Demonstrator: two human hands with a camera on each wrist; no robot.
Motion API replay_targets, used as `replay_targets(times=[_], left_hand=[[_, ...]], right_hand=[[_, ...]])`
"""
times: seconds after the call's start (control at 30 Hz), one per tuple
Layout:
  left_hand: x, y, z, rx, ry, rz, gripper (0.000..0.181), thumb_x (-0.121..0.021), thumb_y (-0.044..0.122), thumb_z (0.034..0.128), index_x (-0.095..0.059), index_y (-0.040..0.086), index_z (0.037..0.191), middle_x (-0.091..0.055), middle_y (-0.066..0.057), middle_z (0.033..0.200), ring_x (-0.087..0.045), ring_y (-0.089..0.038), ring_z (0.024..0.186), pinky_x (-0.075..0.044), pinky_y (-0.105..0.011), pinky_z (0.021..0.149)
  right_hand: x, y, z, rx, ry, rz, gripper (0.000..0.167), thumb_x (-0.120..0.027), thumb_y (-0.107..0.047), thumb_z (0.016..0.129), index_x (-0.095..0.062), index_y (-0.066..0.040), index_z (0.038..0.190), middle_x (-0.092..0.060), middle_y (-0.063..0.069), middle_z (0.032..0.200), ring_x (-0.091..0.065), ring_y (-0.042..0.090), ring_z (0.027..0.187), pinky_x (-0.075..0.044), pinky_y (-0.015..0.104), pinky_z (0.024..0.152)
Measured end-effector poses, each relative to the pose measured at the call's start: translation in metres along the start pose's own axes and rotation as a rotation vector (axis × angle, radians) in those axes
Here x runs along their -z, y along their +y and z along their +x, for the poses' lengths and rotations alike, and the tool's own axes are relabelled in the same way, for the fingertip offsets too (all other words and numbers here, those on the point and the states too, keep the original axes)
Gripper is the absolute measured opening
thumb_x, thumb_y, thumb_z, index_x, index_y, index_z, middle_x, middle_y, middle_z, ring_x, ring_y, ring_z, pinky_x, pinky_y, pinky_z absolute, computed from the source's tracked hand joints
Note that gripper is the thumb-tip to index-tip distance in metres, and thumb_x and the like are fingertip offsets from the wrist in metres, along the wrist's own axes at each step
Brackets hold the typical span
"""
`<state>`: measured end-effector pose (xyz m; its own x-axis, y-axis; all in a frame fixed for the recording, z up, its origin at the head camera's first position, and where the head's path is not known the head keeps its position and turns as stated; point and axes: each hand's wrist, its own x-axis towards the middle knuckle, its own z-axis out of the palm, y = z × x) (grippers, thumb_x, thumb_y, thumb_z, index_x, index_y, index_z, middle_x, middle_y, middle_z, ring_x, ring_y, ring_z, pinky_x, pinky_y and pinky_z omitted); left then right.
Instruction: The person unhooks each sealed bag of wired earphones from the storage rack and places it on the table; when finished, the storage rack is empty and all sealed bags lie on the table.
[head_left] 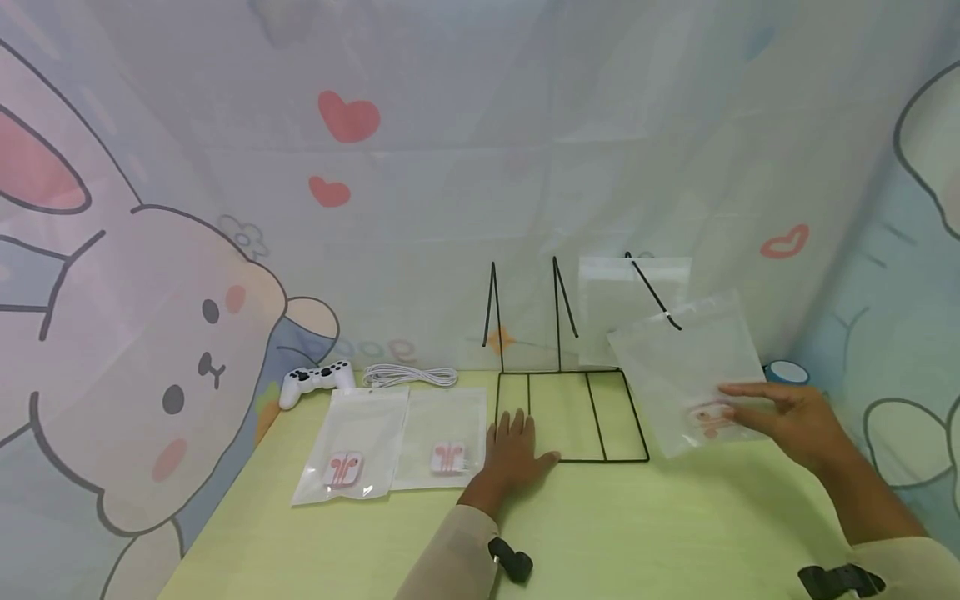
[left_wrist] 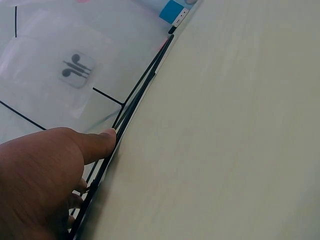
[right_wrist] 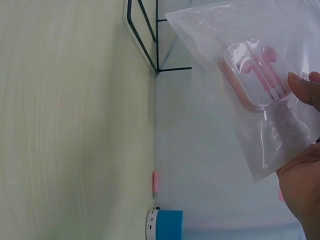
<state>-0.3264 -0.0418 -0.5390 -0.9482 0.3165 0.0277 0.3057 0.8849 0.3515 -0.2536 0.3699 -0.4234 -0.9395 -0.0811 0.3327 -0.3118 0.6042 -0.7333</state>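
Observation:
A black wire rack (head_left: 603, 460) with three upright hooks stands on the table. My left hand (head_left: 512, 454) rests on the left part of its base, fingers straight, thumb (left_wrist: 102, 145) against the front wire. My right hand (head_left: 798, 425) pinches the lower right of a clear bag (head_left: 675, 358) holding pink earphones in a case (right_wrist: 260, 75). The tip of the right hook (head_left: 656, 296) is at that bag's upper part; whether it passes through the hole, I cannot tell. Behind, another clear bag (head_left: 600, 312) hangs at the same hook.
Two bags with pink earphones, one on the left (head_left: 367, 437) and one beside it (head_left: 465, 417), lie left of the rack. Behind them are a white game controller (head_left: 317, 379) and a coiled white cable (head_left: 411, 376). A blue round object (head_left: 786, 372) stands at the back right.

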Motion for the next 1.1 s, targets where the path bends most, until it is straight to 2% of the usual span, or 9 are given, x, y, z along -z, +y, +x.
replay_targets(times=[0.1, 0.23, 0.37, 0.47, 0.6, 0.8, 0.97, 1.03, 1.1], left_hand=[[-0.001, -0.001, 0.001, 0.004, 0.001, 0.010, 0.088, -0.054, 0.063, 0.1074, -0.036, 0.004, 0.170, -0.031, -0.017, 0.180, -0.023, -0.042, 0.169, -0.021, -0.061, 0.136], [-0.002, -0.001, 0.001, 0.007, 0.000, 0.011, 0.088, -0.053, 0.064, 0.1071, -0.036, 0.004, 0.170, -0.031, -0.016, 0.180, -0.023, -0.042, 0.169, -0.021, -0.061, 0.136], [-0.003, -0.001, 0.000, 0.008, 0.002, 0.007, 0.088, -0.054, 0.064, 0.1069, -0.037, 0.004, 0.170, -0.031, -0.016, 0.180, -0.023, -0.042, 0.169, -0.021, -0.062, 0.136], [-0.003, -0.002, 0.000, 0.005, 0.002, 0.007, 0.088, -0.053, 0.064, 0.1072, -0.036, 0.004, 0.170, -0.030, -0.016, 0.180, -0.023, -0.042, 0.169, -0.021, -0.061, 0.136], [-0.001, -0.001, 0.000, 0.000, 0.001, -0.017, 0.088, -0.054, 0.062, 0.1076, -0.035, 0.003, 0.170, -0.029, -0.017, 0.181, -0.021, -0.043, 0.170, -0.019, -0.062, 0.137], [-0.001, -0.001, 0.000, -0.001, -0.008, -0.023, 0.088, -0.054, 0.062, 0.1078, -0.034, 0.003, 0.170, -0.028, -0.018, 0.181, -0.021, -0.043, 0.170, -0.018, -0.062, 0.137], [-0.002, -0.003, 0.000, -0.006, -0.002, -0.004, 0.088, -0.055, 0.062, 0.1074, -0.036, 0.003, 0.170, -0.030, -0.018, 0.180, -0.022, -0.043, 0.169, -0.020, -0.062, 0.136], [-0.002, -0.003, 0.000, -0.009, 0.001, 0.008, 0.088, -0.055, 0.062, 0.1073, -0.036, 0.003, 0.169, -0.031, -0.018, 0.180, -0.023, -0.043, 0.169, -0.021, -0.062, 0.136], [-0.003, -0.003, 0.000, -0.009, -0.001, 0.014, 0.088, -0.054, 0.063, 0.1074, -0.036, 0.002, 0.169, -0.031, -0.018, 0.180, -0.024, -0.043, 0.169, -0.021, -0.062, 0.136]], right_hand=[[0.000, -0.001, -0.004, 0.018, -0.005, 0.018, 0.035, -0.084, -0.021, 0.098, -0.081, -0.014, 0.133, -0.073, -0.032, 0.129, -0.042, -0.029, 0.124, -0.041, 0.001, 0.091], [-0.002, 0.001, -0.010, 0.015, -0.006, 0.036, 0.036, -0.082, -0.020, 0.100, -0.080, -0.014, 0.135, -0.073, -0.030, 0.133, -0.040, -0.028, 0.130, -0.038, 0.003, 0.103], [-0.004, 0.002, -0.013, 0.025, 0.023, 0.026, 0.034, -0.084, -0.018, 0.098, -0.081, -0.013, 0.132, -0.072, -0.036, 0.128, -0.041, -0.028, 0.130, -0.036, 0.001, 0.101], [-0.005, 0.002, -0.014, 0.048, 0.045, 0.015, 0.034, -0.085, -0.016, 0.096, -0.082, -0.010, 0.129, -0.071, -0.039, 0.123, -0.043, -0.029, 0.127, -0.037, -0.001, 0.092], [-0.005, 0.000, -0.016, 0.063, 0.057, 0.021, 0.034, -0.086, -0.015, 0.095, -0.082, -0.010, 0.128, -0.071, -0.041, 0.120, -0.043, -0.031, 0.124, -0.037, -0.002, 0.090], [-0.007, 0.000, -0.019, 0.094, 0.064, 0.079, 0.035, -0.086, -0.006, 0.093, -0.081, -0.004, 0.128, -0.074, -0.037, 0.121, -0.048, -0.028, 0.128, -0.039, -0.001, 0.095], [-0.010, -0.003, -0.020, 0.164, 0.098, 0.144, 0.034, -0.084, 0.007, 0.089, -0.081, 0.001, 0.123, -0.079, -0.028, 0.121, -0.057, -0.021, 0.129, -0.041, 0.001, 0.102], [-0.011, -0.004, -0.021, 0.186, 0.117, 0.153, 0.034, -0.084, 0.011, 0.087, -0.082, 0.002, 0.120, -0.079, -0.028, 0.119, -0.061, -0.019, 0.126, -0.042, 0.001, 0.102], [-0.011, -0.005, -0.023, 0.172, 0.123, 0.142, 0.034, -0.084, 0.010, 0.087, -0.083, 0.000, 0.120, -0.079, -0.031, 0.117, -0.061, -0.020, 0.123, -0.042, 0.000, 0.100]])
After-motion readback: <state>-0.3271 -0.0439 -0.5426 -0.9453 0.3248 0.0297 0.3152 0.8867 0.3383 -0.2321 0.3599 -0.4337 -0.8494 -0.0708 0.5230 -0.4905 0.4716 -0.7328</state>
